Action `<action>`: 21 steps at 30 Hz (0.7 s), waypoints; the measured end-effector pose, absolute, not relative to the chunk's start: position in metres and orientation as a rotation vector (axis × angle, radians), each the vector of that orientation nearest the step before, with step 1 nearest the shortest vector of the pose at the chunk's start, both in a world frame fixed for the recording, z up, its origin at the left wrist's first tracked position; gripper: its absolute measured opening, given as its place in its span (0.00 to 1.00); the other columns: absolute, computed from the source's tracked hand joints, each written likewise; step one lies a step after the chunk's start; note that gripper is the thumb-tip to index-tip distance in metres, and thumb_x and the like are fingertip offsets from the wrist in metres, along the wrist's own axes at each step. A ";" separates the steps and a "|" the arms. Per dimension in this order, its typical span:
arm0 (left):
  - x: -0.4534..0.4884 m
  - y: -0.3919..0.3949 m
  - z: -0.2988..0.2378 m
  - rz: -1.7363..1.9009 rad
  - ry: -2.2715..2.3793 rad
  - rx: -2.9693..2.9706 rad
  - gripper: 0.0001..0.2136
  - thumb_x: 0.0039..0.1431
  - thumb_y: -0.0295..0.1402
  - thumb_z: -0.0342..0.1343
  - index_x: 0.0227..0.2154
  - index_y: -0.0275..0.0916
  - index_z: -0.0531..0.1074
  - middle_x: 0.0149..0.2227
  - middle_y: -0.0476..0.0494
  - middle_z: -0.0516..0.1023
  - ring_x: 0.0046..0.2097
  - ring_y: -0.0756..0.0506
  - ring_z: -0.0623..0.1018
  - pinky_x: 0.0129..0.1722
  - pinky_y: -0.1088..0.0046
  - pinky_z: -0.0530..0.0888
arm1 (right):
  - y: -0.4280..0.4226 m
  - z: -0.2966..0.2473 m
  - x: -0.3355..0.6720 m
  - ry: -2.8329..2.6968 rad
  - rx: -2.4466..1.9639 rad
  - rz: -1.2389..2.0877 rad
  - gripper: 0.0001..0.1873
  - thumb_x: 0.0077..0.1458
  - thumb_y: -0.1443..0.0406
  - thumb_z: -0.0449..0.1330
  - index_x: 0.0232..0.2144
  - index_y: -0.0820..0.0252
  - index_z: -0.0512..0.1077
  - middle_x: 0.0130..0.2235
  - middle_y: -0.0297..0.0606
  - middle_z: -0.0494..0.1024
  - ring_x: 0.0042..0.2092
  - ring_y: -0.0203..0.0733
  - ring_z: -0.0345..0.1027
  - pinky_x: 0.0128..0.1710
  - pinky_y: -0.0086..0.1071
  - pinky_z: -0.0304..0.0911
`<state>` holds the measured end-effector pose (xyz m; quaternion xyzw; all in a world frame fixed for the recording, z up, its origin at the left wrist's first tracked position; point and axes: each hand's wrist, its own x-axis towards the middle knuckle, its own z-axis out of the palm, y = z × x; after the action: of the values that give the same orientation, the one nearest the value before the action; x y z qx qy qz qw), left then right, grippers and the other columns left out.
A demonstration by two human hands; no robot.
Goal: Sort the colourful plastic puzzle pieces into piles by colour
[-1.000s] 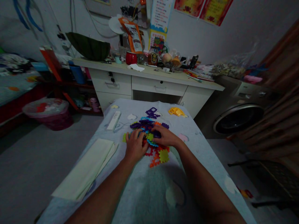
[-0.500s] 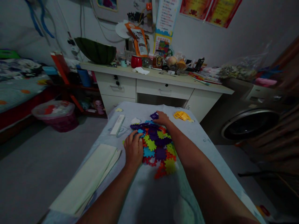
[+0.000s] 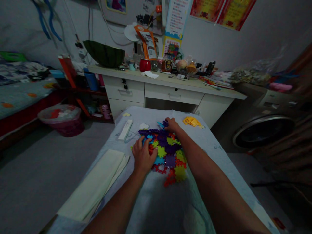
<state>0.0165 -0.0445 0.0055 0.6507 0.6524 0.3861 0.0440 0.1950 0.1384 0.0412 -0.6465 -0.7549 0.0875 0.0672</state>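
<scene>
A heap of flat, toothed foam puzzle pieces (image 3: 168,152) in purple, green, red, orange and blue lies on a pale cloth-covered table (image 3: 156,201). My left hand (image 3: 143,156) rests on the heap's left edge, fingers curled over blue and red pieces. My right hand (image 3: 172,124) reaches to the far side of the heap, fingers bent down onto a purple piece there; its fingertips are hidden. A separate cluster of yellow pieces (image 3: 192,122) lies beyond, to the right.
A folded pale cloth (image 3: 97,183) lies at the table's left edge, and a white remote (image 3: 125,129) sits further back. A cluttered white desk (image 3: 168,89) stands behind. A washing machine (image 3: 265,126) is at right, a pink bin (image 3: 62,118) and a bed at left.
My right hand went from the middle of the heap to its far edge and has drawn slightly back. The left hand stays on the heap's left side. The camera moved closer.
</scene>
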 end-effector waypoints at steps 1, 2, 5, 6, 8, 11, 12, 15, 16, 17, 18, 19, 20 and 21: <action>0.016 -0.044 0.005 1.180 1.985 1.991 0.18 0.58 0.40 0.55 0.49 0.42 0.70 0.59 0.34 0.64 0.61 0.33 0.64 0.59 0.48 0.62 | 0.135 0.040 0.196 -2.277 -1.924 0.272 0.31 0.49 0.64 0.65 0.56 0.54 0.64 0.53 0.46 0.65 0.45 0.43 0.70 0.46 0.32 0.63; 0.016 -0.044 0.005 1.181 1.978 1.993 0.17 0.57 0.40 0.55 0.49 0.42 0.71 0.59 0.34 0.64 0.61 0.33 0.65 0.58 0.49 0.62 | 0.131 0.039 0.198 -2.278 -1.902 0.283 0.29 0.49 0.66 0.64 0.55 0.55 0.66 0.52 0.45 0.66 0.45 0.42 0.69 0.46 0.31 0.63; 0.016 -0.043 0.003 1.193 1.962 1.994 0.17 0.57 0.39 0.55 0.49 0.42 0.71 0.58 0.35 0.65 0.60 0.33 0.65 0.58 0.49 0.62 | 0.120 0.040 0.204 -2.251 -1.834 0.329 0.23 0.47 0.70 0.63 0.48 0.57 0.70 0.49 0.41 0.68 0.44 0.41 0.68 0.46 0.30 0.62; 0.015 -0.043 0.002 1.196 1.958 1.994 0.17 0.57 0.39 0.55 0.49 0.42 0.71 0.58 0.35 0.65 0.60 0.33 0.65 0.58 0.49 0.62 | 0.115 0.042 0.207 -2.233 -1.799 0.350 0.21 0.47 0.70 0.63 0.46 0.58 0.71 0.48 0.40 0.68 0.44 0.40 0.67 0.46 0.30 0.62; 0.015 -0.042 0.002 1.197 1.950 1.996 0.18 0.57 0.40 0.55 0.50 0.42 0.70 0.59 0.35 0.65 0.60 0.33 0.65 0.59 0.49 0.62 | 0.103 0.052 0.213 -2.199 -1.700 0.394 0.20 0.46 0.71 0.62 0.45 0.59 0.71 0.46 0.39 0.69 0.43 0.39 0.66 0.46 0.31 0.62; 0.015 -0.043 0.002 1.200 1.935 1.998 0.19 0.58 0.42 0.55 0.51 0.41 0.70 0.59 0.34 0.64 0.61 0.33 0.65 0.59 0.49 0.61 | 0.081 0.072 0.220 -2.195 -1.520 0.511 0.21 0.46 0.72 0.61 0.46 0.59 0.71 0.45 0.37 0.69 0.39 0.36 0.65 0.44 0.31 0.63; 0.015 -0.044 0.002 1.205 1.928 1.999 0.20 0.59 0.43 0.54 0.51 0.41 0.70 0.60 0.34 0.64 0.61 0.33 0.65 0.60 0.48 0.60 | 0.073 0.079 0.221 -2.209 -1.459 0.571 0.21 0.47 0.72 0.60 0.46 0.59 0.70 0.45 0.37 0.69 0.37 0.35 0.65 0.43 0.31 0.63; 0.015 -0.045 0.004 1.216 1.898 2.017 0.23 0.59 0.47 0.53 0.54 0.41 0.67 0.61 0.33 0.62 0.62 0.33 0.63 0.60 0.46 0.58 | 0.050 0.097 0.220 -2.288 -1.232 0.749 0.20 0.47 0.69 0.63 0.46 0.58 0.71 0.46 0.37 0.69 0.36 0.34 0.65 0.41 0.31 0.65; 0.016 -0.045 0.004 1.217 1.884 2.030 0.25 0.59 0.47 0.53 0.55 0.41 0.66 0.61 0.33 0.62 0.63 0.33 0.63 0.61 0.46 0.58 | 0.045 0.101 0.219 -2.327 -1.136 0.821 0.21 0.47 0.67 0.65 0.46 0.57 0.72 0.47 0.37 0.69 0.38 0.35 0.66 0.42 0.31 0.65; 0.016 -0.045 0.004 1.216 1.871 2.046 0.26 0.59 0.48 0.53 0.56 0.41 0.65 0.62 0.32 0.62 0.63 0.33 0.62 0.61 0.45 0.57 | 0.041 0.104 0.218 -2.367 -1.037 0.909 0.21 0.47 0.64 0.67 0.46 0.57 0.72 0.47 0.37 0.70 0.39 0.36 0.67 0.42 0.32 0.65; 0.016 -0.045 0.004 1.214 1.861 2.061 0.27 0.58 0.48 0.54 0.57 0.41 0.64 0.62 0.32 0.61 0.63 0.33 0.62 0.61 0.45 0.56 | 0.040 0.105 0.219 -2.399 -0.943 1.014 0.22 0.47 0.62 0.68 0.46 0.56 0.73 0.47 0.37 0.71 0.41 0.37 0.68 0.43 0.32 0.66; 0.016 -0.045 0.003 1.209 1.853 2.077 0.28 0.58 0.49 0.54 0.58 0.42 0.64 0.62 0.32 0.61 0.63 0.33 0.62 0.61 0.45 0.56 | 0.041 0.105 0.221 -2.414 -0.868 1.121 0.22 0.48 0.59 0.67 0.46 0.56 0.73 0.46 0.37 0.72 0.42 0.38 0.69 0.43 0.32 0.66; 0.017 -0.045 0.003 1.202 1.850 2.091 0.28 0.57 0.49 0.55 0.58 0.42 0.64 0.62 0.32 0.61 0.63 0.33 0.62 0.61 0.44 0.56 | 0.046 0.104 0.225 -2.402 -0.830 1.200 0.21 0.50 0.57 0.66 0.46 0.56 0.73 0.45 0.36 0.74 0.43 0.39 0.70 0.44 0.33 0.66; 0.017 -0.045 0.002 1.192 1.849 2.104 0.28 0.57 0.49 0.55 0.57 0.42 0.64 0.62 0.32 0.62 0.63 0.33 0.62 0.61 0.44 0.56 | 0.054 0.101 0.230 -2.362 -0.847 1.221 0.20 0.52 0.56 0.65 0.45 0.57 0.73 0.43 0.36 0.75 0.43 0.40 0.70 0.44 0.34 0.66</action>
<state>0.0170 -0.0446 0.0024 0.6904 0.6066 0.3912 0.0486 0.2305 0.0540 0.1015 -0.2987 -0.8334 0.4309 0.1747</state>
